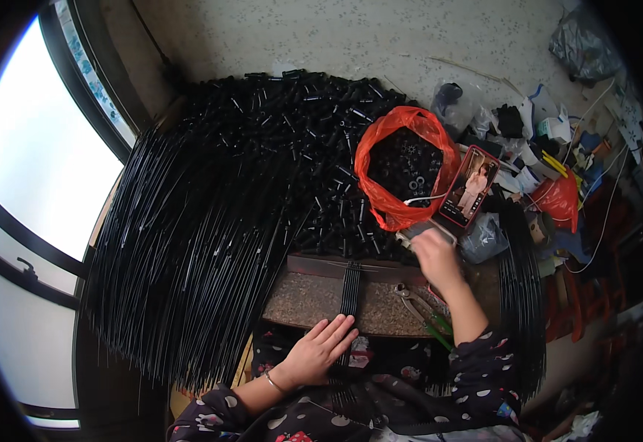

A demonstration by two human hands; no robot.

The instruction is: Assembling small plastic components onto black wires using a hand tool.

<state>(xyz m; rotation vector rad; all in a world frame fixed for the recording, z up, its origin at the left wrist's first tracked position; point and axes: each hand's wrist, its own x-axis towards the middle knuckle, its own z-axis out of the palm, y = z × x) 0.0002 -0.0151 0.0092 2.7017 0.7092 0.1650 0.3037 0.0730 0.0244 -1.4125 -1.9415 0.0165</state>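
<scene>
My left hand lies with its fingers stretched out over the near end of a small row of thin black rods. These rods lie side by side across a speckled brown worktop. My right hand is beside the near rim of a red plastic bag, next to a greyish object I cannot make out. Its fingers are smeared by motion, so their grip does not show. Inside the bag are small dark ring-shaped parts. Pliers with green handles rest on the worktop near my right forearm.
Long black rods with thicker black ends are heaped at the left and back. More rods hang at the right. A phone with its screen lit leans by the bag. Clutter and cords lie at the far right; a window is at the left.
</scene>
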